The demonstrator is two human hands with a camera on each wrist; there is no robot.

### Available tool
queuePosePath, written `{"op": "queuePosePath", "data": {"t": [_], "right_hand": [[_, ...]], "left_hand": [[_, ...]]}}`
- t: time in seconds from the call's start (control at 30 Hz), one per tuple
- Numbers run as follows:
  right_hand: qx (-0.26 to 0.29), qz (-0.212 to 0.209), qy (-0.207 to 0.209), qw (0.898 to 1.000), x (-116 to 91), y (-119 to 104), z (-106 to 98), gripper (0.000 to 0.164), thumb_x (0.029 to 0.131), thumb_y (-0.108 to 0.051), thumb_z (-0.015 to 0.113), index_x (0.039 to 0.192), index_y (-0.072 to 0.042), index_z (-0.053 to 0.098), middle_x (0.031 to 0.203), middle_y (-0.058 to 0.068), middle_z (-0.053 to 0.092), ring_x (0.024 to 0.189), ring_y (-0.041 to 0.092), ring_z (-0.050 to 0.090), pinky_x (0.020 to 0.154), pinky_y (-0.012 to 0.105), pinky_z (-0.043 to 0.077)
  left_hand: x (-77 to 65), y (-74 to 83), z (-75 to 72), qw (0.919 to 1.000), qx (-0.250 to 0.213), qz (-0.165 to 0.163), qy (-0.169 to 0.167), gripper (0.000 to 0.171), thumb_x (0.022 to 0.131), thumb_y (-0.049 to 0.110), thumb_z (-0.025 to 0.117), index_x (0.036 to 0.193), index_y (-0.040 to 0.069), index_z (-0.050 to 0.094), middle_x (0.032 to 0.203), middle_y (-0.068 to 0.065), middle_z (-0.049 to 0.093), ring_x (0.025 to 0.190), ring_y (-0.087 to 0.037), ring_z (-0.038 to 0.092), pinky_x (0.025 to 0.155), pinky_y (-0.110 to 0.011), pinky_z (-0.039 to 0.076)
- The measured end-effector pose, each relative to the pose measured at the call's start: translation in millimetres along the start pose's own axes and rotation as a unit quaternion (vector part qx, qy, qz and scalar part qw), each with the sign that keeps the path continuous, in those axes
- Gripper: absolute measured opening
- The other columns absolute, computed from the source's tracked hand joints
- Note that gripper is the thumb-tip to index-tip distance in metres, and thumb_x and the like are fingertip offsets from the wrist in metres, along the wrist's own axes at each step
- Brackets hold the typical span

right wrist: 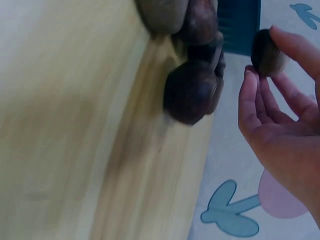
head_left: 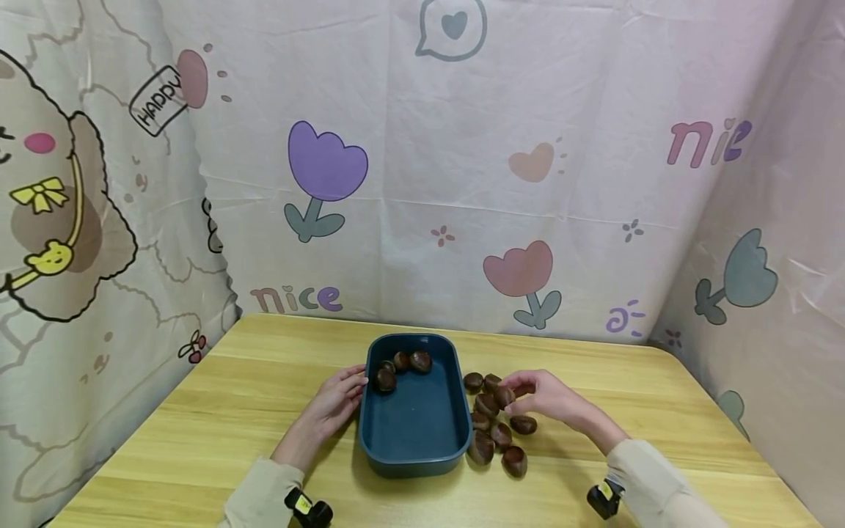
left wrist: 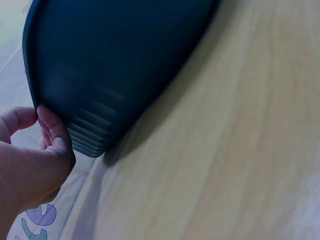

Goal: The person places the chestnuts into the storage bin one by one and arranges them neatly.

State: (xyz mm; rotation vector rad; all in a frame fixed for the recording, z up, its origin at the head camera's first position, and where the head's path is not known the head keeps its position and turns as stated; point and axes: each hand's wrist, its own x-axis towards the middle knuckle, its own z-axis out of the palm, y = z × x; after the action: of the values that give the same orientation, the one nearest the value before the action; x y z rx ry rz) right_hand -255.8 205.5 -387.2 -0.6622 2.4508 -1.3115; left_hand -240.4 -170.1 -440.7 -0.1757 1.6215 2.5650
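A dark blue rectangular container (head_left: 422,425) stands on the table with several chestnuts (head_left: 420,361) in its far left corner. My left hand (head_left: 335,402) is at its left side; in the left wrist view, thumb and fingers (left wrist: 52,122) pinch the rim. To the right of the container, my right hand (head_left: 544,396) pinches a chestnut (head_left: 505,397) between thumb and fingertips. The right wrist view has this held chestnut (right wrist: 269,54) raised off the table. Below and around that hand lies a loose group of chestnuts (head_left: 486,405), some close against the container's right wall.
The wooden table (head_left: 231,411) extends on both sides of the container. A printed cloth (head_left: 422,161) hangs behind the table and along its sides. One chestnut (head_left: 515,461) lies at the near end of the group, another (head_left: 524,424) on its right.
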Motion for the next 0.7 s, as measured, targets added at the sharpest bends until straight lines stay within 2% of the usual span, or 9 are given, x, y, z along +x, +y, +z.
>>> {"op": "queuePosePath", "data": {"t": [0.3, 0.43, 0.7], "right_hand": [[0.017, 0.014, 0.040, 0.999, 22.9, -18.7, 9.9, 0.047, 0.081, -0.012, 0.076, 0.122, 0.005, 0.060, 0.106, 0.009, 0.063, 0.094, 0.021, 0.058, 0.081, 0.036, 0.050], [0.013, 0.009, 0.034, 0.999, 32.7, -27.7, 14.2, 0.048, 0.082, -0.011, 0.075, 0.122, 0.007, 0.059, 0.107, 0.010, 0.064, 0.093, 0.021, 0.060, 0.081, 0.037, 0.051], [-0.029, 0.000, 0.031, 0.999, 58.6, -54.9, 17.3, 0.042, 0.082, -0.010, 0.074, 0.120, 0.005, 0.061, 0.105, 0.010, 0.064, 0.091, 0.020, 0.059, 0.081, 0.038, 0.051]], "left_hand": [[2.1, 0.9, 0.5, 0.9999, 0.010, -0.006, -0.002, 0.040, 0.094, -0.005, 0.044, 0.132, -0.010, 0.035, 0.095, -0.005, 0.054, 0.083, -0.012, 0.052, 0.075, -0.024, 0.045], [2.0, 0.8, 0.1, 0.9999, 0.014, -0.005, 0.000, 0.040, 0.094, -0.005, 0.044, 0.133, -0.010, 0.035, 0.095, -0.005, 0.054, 0.083, -0.012, 0.052, 0.075, -0.024, 0.045], [1.2, 0.9, -0.5, 0.9999, 0.014, -0.006, 0.001, 0.040, 0.094, -0.005, 0.044, 0.132, -0.010, 0.035, 0.096, -0.005, 0.054, 0.083, -0.013, 0.052, 0.075, -0.024, 0.045]]}}
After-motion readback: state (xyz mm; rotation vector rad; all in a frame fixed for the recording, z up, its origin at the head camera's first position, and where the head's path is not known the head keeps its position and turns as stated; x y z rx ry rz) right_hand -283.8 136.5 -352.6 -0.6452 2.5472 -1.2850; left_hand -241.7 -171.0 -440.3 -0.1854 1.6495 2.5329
